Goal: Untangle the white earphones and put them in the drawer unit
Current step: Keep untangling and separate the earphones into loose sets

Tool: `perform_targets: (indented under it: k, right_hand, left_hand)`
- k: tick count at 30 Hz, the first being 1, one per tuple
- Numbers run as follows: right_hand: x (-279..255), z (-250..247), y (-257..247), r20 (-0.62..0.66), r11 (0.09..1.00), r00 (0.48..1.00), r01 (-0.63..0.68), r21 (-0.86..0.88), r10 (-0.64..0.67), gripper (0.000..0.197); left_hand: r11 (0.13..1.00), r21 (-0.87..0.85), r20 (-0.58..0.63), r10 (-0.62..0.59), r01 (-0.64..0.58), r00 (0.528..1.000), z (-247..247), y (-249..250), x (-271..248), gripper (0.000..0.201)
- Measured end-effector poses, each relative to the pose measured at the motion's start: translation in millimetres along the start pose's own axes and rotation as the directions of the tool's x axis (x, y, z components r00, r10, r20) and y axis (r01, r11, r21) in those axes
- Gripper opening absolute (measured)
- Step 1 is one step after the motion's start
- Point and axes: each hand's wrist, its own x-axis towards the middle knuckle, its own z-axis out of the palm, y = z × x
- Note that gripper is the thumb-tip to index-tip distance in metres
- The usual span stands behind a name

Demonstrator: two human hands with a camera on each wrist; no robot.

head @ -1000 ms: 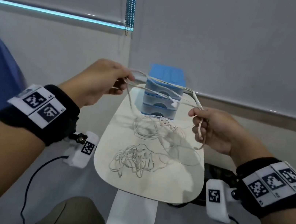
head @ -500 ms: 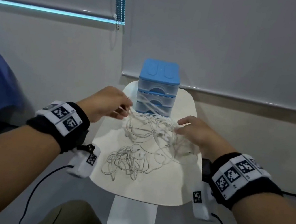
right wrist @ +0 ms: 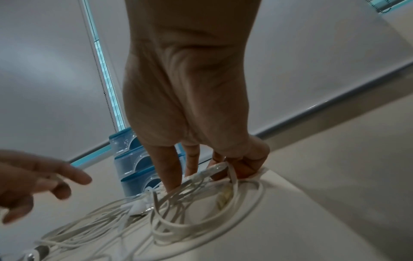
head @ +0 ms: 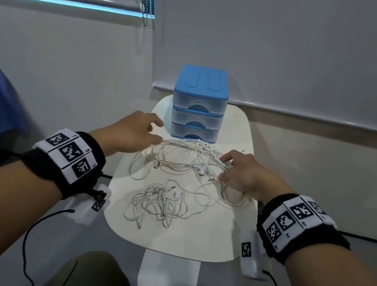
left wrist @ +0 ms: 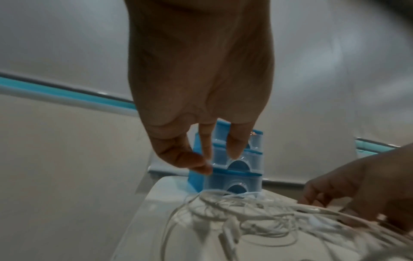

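Two cord tangles [head: 187, 160] [head: 161, 202] cover mid-surface [head: 205, 238]; its near strip lies bare. The drawer unit [head: 199, 105] blocks the far edge, all drawers closed, cords touching its base. Left hand [head: 132, 134] hovers beside it.

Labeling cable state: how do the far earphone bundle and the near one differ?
The far bundle lies spread in wide loops against the drawer unit; the near bundle is a tighter knot mid-table. The right hand pinches the far bundle's cords; nothing touches the near bundle. Both are white and lie on the table.
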Motion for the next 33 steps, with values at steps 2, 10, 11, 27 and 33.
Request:
perform_targets:
  k: [2,10,11,27,33]
  right_hand:
    - [2,1,0,-0.004,1.0,1.0,-0.007,0.001,0.007,0.045]
    - [5,4,2,-0.013,0.999,1.0,-0.007,0.046,0.008,0.041]
    - [3,2,2,-0.007,0.997,1.0,-0.001,0.075,0.002,0.036]
    - [-91,30,-30,-0.01,0.955,0.971,0.235,0.18,-0.237,0.005]
    - [-106,54,-8,0.052,0.914,0.985,0.133,0.383,-0.165,0.013]
  left_hand:
    - [0.997,0.016,0.114,0.076,-0.078,0.991,-5,12,-15,0.021]
    - [0.924,0.281,0.518,0.083,-0.261,0.851,23,15,-51,0.058]
    - [0.938,0.229,0.505,0.113,-0.259,0.856,25,14,-53,0.052]
    - [0.966,-0.006,0.273,0.25,-0.259,0.929,41,5,-77,0.015]
    - [0.806,-0.532,0.075,0.35,-0.259,0.934,44,7,-97,0.009]
